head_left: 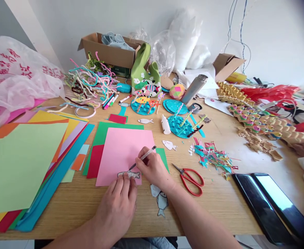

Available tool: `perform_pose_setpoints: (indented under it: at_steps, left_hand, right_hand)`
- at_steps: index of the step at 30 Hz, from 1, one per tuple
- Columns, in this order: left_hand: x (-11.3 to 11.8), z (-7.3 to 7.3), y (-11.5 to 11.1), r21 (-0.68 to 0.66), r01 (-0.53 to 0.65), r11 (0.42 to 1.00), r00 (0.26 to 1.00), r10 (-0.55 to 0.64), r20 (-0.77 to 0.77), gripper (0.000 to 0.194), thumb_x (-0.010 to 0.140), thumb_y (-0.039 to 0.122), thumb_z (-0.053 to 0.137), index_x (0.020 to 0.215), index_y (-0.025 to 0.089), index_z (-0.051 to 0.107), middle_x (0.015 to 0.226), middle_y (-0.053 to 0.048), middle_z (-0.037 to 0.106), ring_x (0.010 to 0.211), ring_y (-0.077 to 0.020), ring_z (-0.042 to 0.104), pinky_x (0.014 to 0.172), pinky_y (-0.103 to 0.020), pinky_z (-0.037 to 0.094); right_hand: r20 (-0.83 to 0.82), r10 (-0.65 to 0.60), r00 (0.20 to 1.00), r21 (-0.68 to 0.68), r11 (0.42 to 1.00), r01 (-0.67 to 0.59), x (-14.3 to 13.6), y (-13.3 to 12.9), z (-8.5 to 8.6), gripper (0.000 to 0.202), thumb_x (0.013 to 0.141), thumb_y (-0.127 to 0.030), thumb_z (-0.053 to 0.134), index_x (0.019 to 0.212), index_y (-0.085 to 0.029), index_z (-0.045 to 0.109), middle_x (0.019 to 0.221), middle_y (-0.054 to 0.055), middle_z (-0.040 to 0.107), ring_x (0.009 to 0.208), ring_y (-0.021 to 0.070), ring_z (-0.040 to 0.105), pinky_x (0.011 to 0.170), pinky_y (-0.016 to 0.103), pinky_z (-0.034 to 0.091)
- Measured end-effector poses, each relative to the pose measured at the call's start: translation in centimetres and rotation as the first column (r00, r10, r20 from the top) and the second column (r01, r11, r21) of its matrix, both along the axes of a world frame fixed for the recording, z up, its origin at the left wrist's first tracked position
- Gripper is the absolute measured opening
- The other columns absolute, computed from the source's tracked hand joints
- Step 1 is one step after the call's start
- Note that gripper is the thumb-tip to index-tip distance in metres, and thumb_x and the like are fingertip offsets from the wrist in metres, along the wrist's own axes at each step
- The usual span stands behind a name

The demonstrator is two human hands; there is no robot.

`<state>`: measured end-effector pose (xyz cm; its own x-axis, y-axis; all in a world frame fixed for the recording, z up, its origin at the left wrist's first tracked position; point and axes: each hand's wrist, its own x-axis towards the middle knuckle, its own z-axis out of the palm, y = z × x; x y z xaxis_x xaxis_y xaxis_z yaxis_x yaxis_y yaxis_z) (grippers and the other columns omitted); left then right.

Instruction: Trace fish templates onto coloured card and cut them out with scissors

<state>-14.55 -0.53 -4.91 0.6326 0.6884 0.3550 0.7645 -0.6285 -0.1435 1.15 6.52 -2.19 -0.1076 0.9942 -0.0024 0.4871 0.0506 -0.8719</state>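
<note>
The right hand's [153, 169] fingers are pinched closed around a slim pen [148, 152], its tip just beside a paper fish [133, 174]; the left hand's [118, 202] fingers, extended and nearly together, press the fish flat without gripping. Grey-white with dark outlines, it lies on the pink sheet [127, 145] near its near edge, head left, forked tail right, long axis roughly along that edge. Red-handled scissors [192, 180] lie right of the sheet.
</note>
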Motion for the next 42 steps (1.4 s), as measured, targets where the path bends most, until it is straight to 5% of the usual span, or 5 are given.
perform_pose_setpoints:
  at_steps: [42]
  left_hand:
    - [-0.2,0.2,0.28,0.005,0.038,0.999,0.996,-0.037,-0.08,0.035,0.083,0.017,0.05,0.109,0.005,0.069,0.117,-0.023,0.065,0.098,-0.0319,0.061,0.082,-0.043,0.047]
  right_hand:
    - [-0.002,-0.016,1.0,0.007,1.0,0.016,0.13,-0.49,0.34,0.012,0.076,-0.013,0.051,0.069,-0.021,0.045,0.049,-0.008,0.045,0.043,0.0073,0.042,0.045,0.018,0.031]
